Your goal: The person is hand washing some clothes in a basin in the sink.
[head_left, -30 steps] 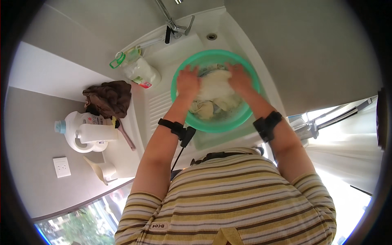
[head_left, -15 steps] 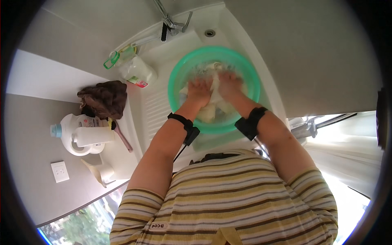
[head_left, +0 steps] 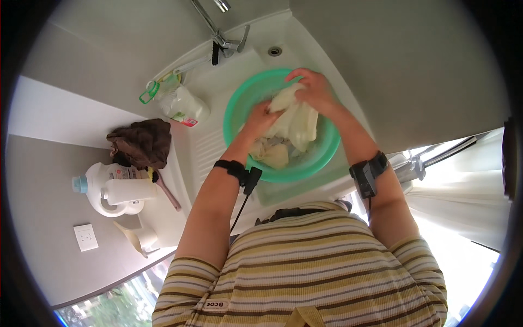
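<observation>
A wet cream garment (head_left: 299, 122) is partly raised out of soapy water in a round green basin (head_left: 235, 103). My right hand (head_left: 317, 94) pinches its upper end near the basin's far right rim, thumb against the cloth and forefinger stretched beyond it. Lower and to the left, my left hand (head_left: 260, 117) grips the same garment by its left side. More pale cloth lies bunched in the water at the near side of the basin; whether it is one piece with the raised part I cannot tell.
The basin stands in a white laundry sink (head_left: 359, 117) with a ribbed left side. A metal faucet (head_left: 231, 44) and drain (head_left: 275, 51) are behind it. To the left are a clear green-handled jug (head_left: 182, 103), brown cloth (head_left: 143, 143), white bottles (head_left: 128, 191) and a brush (head_left: 168, 191).
Both hands were pressed down into the water on the cloth. Now they have come up, gripping the garment and lifting part of it; my right hand has moved up and slightly right.
</observation>
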A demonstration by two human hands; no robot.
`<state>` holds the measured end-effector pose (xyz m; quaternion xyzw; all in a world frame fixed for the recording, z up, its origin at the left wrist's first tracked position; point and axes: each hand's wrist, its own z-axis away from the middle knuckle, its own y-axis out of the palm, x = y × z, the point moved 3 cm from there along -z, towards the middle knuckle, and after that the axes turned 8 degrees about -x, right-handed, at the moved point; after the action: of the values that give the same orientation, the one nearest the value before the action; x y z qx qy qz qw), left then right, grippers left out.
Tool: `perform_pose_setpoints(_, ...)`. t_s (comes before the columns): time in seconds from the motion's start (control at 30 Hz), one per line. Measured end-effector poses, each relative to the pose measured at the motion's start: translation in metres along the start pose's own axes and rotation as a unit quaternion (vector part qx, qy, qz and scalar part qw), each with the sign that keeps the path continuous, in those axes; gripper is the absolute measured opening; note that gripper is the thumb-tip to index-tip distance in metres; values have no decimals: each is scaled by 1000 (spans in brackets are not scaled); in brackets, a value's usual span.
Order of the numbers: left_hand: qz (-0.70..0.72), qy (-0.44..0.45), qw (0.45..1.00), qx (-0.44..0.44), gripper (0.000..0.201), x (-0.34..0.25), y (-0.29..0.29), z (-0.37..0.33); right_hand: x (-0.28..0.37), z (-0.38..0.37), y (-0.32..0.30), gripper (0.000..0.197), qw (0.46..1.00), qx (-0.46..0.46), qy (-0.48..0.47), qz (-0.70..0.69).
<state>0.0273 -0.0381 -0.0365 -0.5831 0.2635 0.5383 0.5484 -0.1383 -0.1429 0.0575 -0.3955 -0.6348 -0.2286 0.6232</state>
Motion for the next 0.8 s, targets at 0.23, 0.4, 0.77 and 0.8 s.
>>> perform_pose_setpoints(0.23, 384, 140, 900, -153, 18, -83, -42, 11, -21, 17, 9, 42, 982, 71, 69, 158)
perform_pose_setpoints(0.4, 454, 211, 791, -353, 30, -75, -36, 21, -57, 22, 22, 40, 918, -3, 206, -338)
perform_pose_setpoints(0.77, -182, 289, 904, -256, 27, -91, 56, 64, -77, 24, 73, 24, 722, -85, 332, -601)
perform_pose_setpoints(0.8, -191, 241, 909, -282, 29, -87, 48, 49, -65, 30, 73, 26, 727, -104, 343, -586)
